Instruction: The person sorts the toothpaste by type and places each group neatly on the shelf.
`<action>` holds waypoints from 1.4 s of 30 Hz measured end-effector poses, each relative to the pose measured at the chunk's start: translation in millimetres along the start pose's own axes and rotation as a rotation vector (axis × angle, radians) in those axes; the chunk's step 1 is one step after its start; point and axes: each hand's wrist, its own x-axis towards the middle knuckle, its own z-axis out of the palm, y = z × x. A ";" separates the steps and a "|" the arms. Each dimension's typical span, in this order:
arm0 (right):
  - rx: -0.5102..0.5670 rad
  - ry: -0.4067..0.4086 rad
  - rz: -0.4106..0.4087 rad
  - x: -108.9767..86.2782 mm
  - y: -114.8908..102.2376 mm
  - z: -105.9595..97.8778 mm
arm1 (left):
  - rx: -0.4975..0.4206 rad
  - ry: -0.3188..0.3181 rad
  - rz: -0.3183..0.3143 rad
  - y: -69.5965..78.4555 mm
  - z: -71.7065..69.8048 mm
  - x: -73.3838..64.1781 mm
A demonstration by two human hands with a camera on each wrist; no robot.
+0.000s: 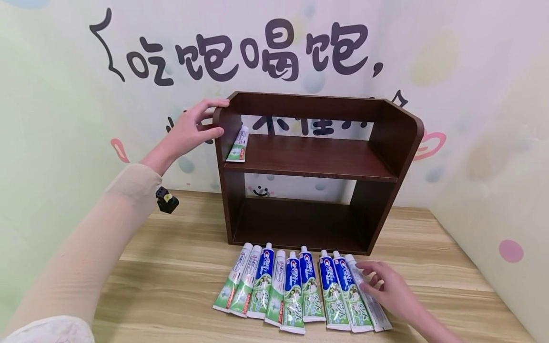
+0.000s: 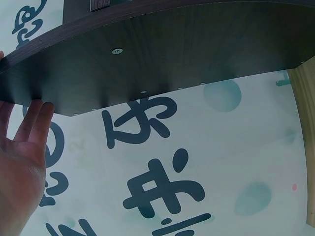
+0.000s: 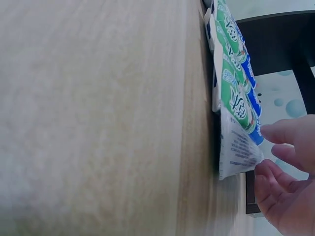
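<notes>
My left hand point(image 1: 188, 131) rests on the upper left corner of a dark brown two-tier shelf point(image 1: 313, 159), its fingers extended against the side panel point(image 2: 162, 64). One toothpaste tube point(image 1: 238, 145) leans inside the upper tier at the left end. In front of the shelf lies a row of several toothpaste tubes point(image 1: 292, 295), caps toward the shelf. My right hand point(image 1: 392, 288) is at the row's right end, fingers loosely bent, with fingertips right at the edge of a silvery-white toothpaste tube point(image 3: 238, 145). That tube lies printed text up, next to green-and-blue Crest tubes point(image 3: 236, 98).
The shelf stands on a wood-grain table point(image 1: 171, 281) near the back wall point(image 1: 274, 28), which carries large black lettering. A side wall point(image 1: 506, 190) rises at the right. A small black device point(image 1: 167, 200) is beside my left sleeve cuff point(image 1: 135, 178).
</notes>
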 end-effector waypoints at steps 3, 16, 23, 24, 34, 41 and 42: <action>0.003 -0.032 0.021 -1.0 0.8 1.5 | 0.004 -0.001 0.000 0.2 0.2 0.4; -0.006 -0.149 -0.001 4.0 7.1 -3.2 | 0.012 -0.001 -0.008 1.4 -0.3 -0.4; -0.028 -0.163 0.014 6.5 6.0 -5.7 | 0.015 0.001 -0.005 1.9 -0.2 -0.7; -0.035 -0.168 0.031 6.6 5.1 -5.8 | 0.016 0.000 -0.005 1.9 0.0 -0.6; -0.135 -0.203 0.063 10.2 -1.9 -7.2 | 0.003 -0.001 -0.006 2.9 -0.1 -0.6; -0.096 -0.234 0.040 11.7 2.5 -11.1 | -0.007 -0.003 -0.003 1.3 -0.1 -0.3; -0.087 -0.237 0.043 11.7 2.9 -11.5 | -0.008 -0.005 -0.005 1.1 0.0 -0.3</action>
